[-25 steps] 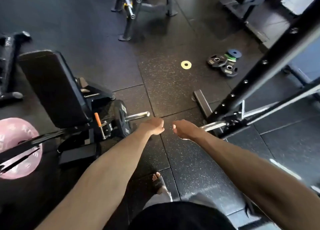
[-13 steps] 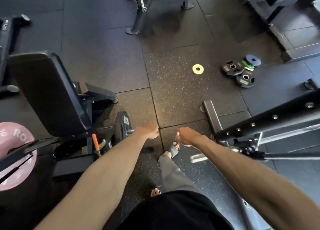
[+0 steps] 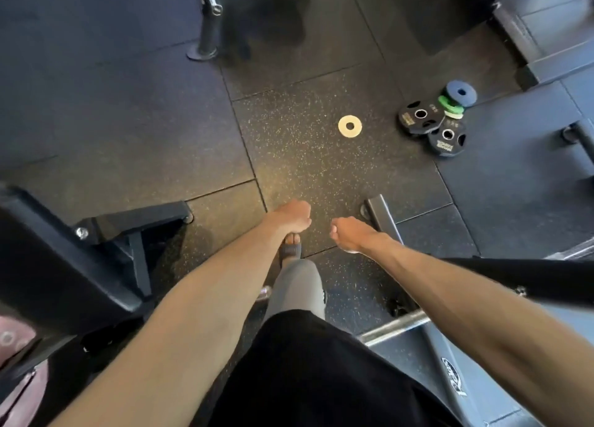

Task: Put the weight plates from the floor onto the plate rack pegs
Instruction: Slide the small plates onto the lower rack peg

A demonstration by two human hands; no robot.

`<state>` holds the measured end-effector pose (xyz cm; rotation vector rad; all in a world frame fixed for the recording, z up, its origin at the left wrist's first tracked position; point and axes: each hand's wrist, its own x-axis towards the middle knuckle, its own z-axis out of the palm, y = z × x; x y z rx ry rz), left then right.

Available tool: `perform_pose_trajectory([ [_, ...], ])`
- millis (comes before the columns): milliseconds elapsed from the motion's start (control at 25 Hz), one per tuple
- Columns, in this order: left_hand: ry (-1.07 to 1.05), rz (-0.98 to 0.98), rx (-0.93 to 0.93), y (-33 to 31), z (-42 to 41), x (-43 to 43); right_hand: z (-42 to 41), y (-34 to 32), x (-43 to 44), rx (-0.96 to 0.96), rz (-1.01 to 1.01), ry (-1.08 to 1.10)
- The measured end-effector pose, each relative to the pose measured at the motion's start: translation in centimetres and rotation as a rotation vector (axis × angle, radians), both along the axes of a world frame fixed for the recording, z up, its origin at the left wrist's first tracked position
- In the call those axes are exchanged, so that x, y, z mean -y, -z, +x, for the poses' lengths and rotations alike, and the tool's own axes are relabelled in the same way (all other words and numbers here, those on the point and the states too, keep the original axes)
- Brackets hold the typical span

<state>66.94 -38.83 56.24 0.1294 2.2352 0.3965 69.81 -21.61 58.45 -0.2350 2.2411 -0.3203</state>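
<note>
Two bare hands hang low in front of the person, the left hand (image 3: 294, 216) and the right hand (image 3: 352, 233) both loosely curled and holding nothing, just apart above the rubber floor (image 3: 305, 169). Farther out a small yellow plate (image 3: 350, 125) lies flat by itself. Beyond it to the right, two black plates (image 3: 419, 117) overlap on the floor, with a green plate (image 3: 448, 103) and a blue plate (image 3: 461, 93) piled at their far edge.

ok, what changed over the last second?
The person stepped forward toward the floor plates: the yellow plate and the plate pile look nearer, and the bench slid back-left in view. Nothing taken or released. Left hand and right hand stay empty; plates unmoved.
</note>
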Motion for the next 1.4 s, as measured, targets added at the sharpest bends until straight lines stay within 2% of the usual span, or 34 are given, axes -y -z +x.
perform_pose_trajectory([
  [120, 0.099, -0.029, -0.014, 2.0, -8.1, -0.6, -6.9, 1.9, -0.7, 0.035, 0.016, 0.023],
  [320, 0.178, -0.019, 0.034, 4.1, -21.4, -1.1, -18.8, 3.1, -1.3, 0.063, 0.007, 0.246],
  [440, 0.243, -0.021, 0.014, 4.9, -29.0, -1.7, -25.8, 3.8, -1.8, 0.055, -0.009, 0.297],
  [720, 0.334, -0.059, -0.002, 11.5, -44.1, -6.0, -40.0, 12.9, -3.9, 0.021, -0.03, 0.38],
  [920, 0.324, -0.119, -0.013, 22.7, -52.5, -10.3, -47.6, 24.6, -7.4, 0.037, 0.024, 0.54],
  [1240, 0.266, -0.149, 0.055, 49.2, -61.0, -16.0, -55.7, 49.4, -12.4, 0.094, 0.101, 0.828],
  [1400, 0.336, -0.015, -0.104, 60.4, -62.3, -17.3, -58.7, 60.2, -12.9, 0.053, 0.037, 1.029],
])
